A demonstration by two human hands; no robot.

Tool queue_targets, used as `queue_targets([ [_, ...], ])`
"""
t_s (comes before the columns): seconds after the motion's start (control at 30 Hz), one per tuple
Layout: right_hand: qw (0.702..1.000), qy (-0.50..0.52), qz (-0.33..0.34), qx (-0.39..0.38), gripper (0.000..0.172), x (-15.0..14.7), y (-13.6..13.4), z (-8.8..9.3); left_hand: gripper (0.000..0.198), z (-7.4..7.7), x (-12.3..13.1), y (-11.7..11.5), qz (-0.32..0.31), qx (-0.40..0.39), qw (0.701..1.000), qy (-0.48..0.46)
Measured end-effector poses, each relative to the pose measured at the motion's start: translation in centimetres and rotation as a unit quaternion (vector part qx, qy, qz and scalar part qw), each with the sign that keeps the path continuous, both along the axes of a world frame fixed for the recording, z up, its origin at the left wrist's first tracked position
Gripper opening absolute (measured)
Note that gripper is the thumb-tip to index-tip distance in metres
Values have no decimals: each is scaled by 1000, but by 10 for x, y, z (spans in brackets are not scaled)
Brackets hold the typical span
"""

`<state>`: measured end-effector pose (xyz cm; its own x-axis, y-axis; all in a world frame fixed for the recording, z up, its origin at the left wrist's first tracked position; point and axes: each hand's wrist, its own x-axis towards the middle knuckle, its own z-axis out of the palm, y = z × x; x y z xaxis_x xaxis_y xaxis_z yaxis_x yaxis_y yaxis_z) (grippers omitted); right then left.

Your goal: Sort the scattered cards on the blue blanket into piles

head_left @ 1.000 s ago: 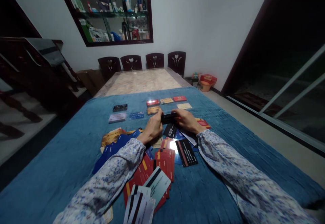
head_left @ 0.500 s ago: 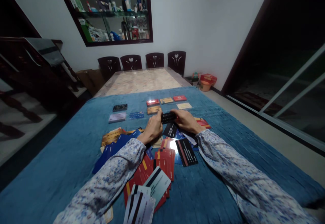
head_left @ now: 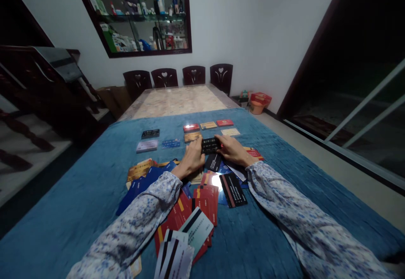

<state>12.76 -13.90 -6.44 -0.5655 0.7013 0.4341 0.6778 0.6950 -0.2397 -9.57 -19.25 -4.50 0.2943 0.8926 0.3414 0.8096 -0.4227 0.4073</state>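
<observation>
A stack of black cards (head_left: 210,145) lies between my two hands, its printed face up. My left hand (head_left: 191,156) is closed on its left side, and my right hand (head_left: 233,149) grips the right side. Just below sits another black card (head_left: 213,162), partly over blue ones. A black card with a brown stripe (head_left: 233,190) rests nearer to me. Red cards (head_left: 205,203) are fanned out between my forearms, with pale striped cards (head_left: 196,226) on top. Blue cards (head_left: 144,183) and gold cards (head_left: 141,170) spread by my left forearm.
Beyond my hands stand small card stacks: black (head_left: 150,133), lilac (head_left: 147,146), blue (head_left: 171,143), gold (head_left: 193,137), red (head_left: 224,122) and cream (head_left: 230,132). A blue cloth (head_left: 265,228) covers the near table. Dark chairs (head_left: 164,78) line the far end.
The black cards have tipped back so that their top face shows more fully. Both hands keep hold of them in nearly the same place.
</observation>
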Motion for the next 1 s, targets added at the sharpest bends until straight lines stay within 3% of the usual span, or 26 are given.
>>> queue_targets([
  [0.3, 999, 19, 36, 5, 64, 3, 5, 0, 66, -3, -7, 8, -12, 8, 1000, -12],
  [1.0, 998, 5, 59, -5, 53, 1, 4, 8, 54, 7, -18, 12, -21, -23, 999, -32],
])
